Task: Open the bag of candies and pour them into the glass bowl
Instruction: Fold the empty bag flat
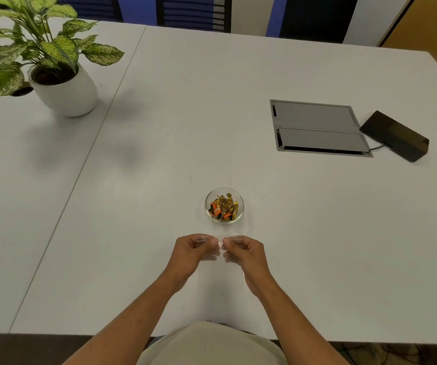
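Far left, potted plant [41, 61] in a white pot, well apart from the work area, no obstruction. Table [159, 127] white, seam running down the left part. Centre, near edge: left hand [193, 250] and right hand [243, 250] side by side, each grip closed in a thumb-and-finger pinch on the top edge of the clear bag [221, 270], which hangs or lies flat just in front of the person; looks empty, see-through, hard to make out its lower edge. Just beyond the hands, glass bowl [224, 205] upright on the table, candies [224, 205] already in it, gold and orange wrappers. Judgement: pour looks done. Bag is thin, light, floppy, slippery film, best held at the stiffer top strip as now. Bowl is rigid, breakable and could slide if nudged; take it by the rim or sides. Right: grey cable hatch [317, 127] set in the table, black device [396, 135] with cable beside it, both well apart. Nothing between hands and bowl.
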A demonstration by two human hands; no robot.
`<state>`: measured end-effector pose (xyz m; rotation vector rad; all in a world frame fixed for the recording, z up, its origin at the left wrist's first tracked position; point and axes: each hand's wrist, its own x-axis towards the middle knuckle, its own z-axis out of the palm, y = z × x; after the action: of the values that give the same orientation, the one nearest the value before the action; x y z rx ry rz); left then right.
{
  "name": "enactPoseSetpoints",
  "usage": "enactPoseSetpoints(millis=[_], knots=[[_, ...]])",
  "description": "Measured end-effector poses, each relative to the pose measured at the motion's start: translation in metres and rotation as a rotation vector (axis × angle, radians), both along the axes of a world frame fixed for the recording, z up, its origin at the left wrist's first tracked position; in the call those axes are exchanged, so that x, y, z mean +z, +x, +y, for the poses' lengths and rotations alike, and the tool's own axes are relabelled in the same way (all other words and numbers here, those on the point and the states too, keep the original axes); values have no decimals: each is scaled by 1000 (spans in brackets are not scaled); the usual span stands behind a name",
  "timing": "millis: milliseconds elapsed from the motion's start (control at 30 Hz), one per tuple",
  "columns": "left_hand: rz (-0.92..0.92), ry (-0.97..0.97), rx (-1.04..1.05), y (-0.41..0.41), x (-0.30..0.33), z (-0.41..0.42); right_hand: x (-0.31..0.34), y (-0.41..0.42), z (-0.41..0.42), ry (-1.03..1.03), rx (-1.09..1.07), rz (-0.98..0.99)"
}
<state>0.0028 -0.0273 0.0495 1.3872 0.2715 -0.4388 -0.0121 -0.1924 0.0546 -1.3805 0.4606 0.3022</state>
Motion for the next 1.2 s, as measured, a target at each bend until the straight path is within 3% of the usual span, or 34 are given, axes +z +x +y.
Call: enactPoseSetpoints(millis=[300,1000,1200], knots=[[61,66,-55,5,-4,6,-4,1,4,-119,-28,46],[185,-129,-187,11,-4,19,-7,2,-14,75,94,158],[196,-49,-122,10,-10,16,-13,1,-17,48,55,171]])
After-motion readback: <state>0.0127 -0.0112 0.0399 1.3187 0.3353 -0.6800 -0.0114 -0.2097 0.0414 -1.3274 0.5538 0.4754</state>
